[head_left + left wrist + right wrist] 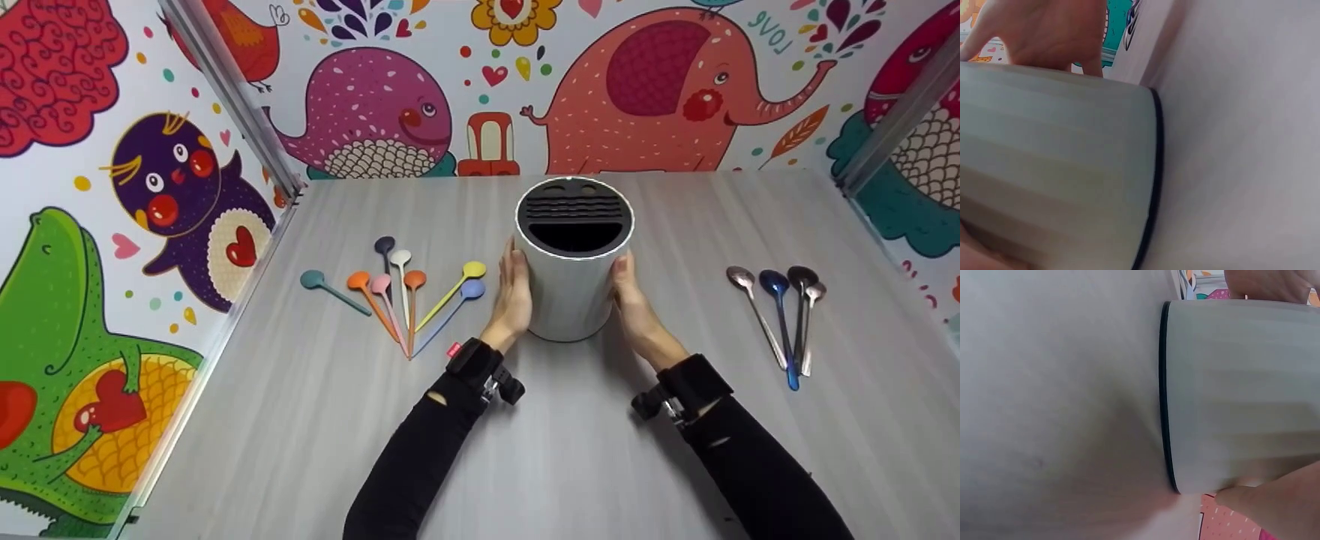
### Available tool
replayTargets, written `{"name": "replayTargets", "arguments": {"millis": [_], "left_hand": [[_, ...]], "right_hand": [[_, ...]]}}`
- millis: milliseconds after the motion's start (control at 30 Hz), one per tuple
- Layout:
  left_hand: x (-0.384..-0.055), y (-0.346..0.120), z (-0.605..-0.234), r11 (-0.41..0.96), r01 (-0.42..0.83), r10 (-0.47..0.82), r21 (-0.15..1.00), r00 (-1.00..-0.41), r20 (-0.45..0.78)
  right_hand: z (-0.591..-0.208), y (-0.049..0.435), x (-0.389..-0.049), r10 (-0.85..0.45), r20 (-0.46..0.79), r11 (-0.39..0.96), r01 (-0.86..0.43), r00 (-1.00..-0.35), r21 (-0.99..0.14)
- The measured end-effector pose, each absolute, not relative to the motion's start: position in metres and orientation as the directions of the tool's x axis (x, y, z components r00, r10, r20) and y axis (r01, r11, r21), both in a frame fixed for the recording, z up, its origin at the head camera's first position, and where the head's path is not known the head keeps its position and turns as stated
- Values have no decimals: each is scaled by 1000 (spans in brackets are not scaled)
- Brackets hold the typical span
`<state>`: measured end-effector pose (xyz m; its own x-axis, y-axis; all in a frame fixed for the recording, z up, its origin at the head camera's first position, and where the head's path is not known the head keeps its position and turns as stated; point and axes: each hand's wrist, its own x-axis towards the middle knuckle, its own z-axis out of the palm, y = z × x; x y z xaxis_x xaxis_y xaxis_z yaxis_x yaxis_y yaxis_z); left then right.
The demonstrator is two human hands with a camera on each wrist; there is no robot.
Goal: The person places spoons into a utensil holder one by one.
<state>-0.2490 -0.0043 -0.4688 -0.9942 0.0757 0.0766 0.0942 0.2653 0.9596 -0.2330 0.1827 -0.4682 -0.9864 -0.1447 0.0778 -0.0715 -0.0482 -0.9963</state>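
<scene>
A white cylindrical utensil holder stands upright near the middle of the table, with a black slotted insert in its top and a wide half-round opening at the front. My left hand grips its left side. From the right, my right hand holds it too, its fingers partly hidden behind the holder. A dark ring runs round the holder's base in the left wrist view, close to the tabletop. In the right wrist view the right hand lies along the holder's wall.
Several coloured spoons are fanned out on the table at the left. Several metal spoons lie grouped at the right. Printed cartoon panels wall in the back and sides of the grey table.
</scene>
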Motion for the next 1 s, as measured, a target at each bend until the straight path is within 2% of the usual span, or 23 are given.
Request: {"name": "replayTargets", "arguments": {"millis": [433, 800, 1000], "left_hand": [[-247, -7, -469, 290, 117, 70, 950, -992, 101], [-248, -11, -464, 332, 134, 97, 934, -990, 107], [-250, -12, -459, 346, 186, 66, 920, -983, 174]], "right_hand": [[-467, 182, -234, -167, 99, -37, -94, -981, -995], [-442, 184, -218, -185, 103, -35, -98, -977, -995], [-451, 187, -220, -174, 112, -49, -105, -978, -993]]}}
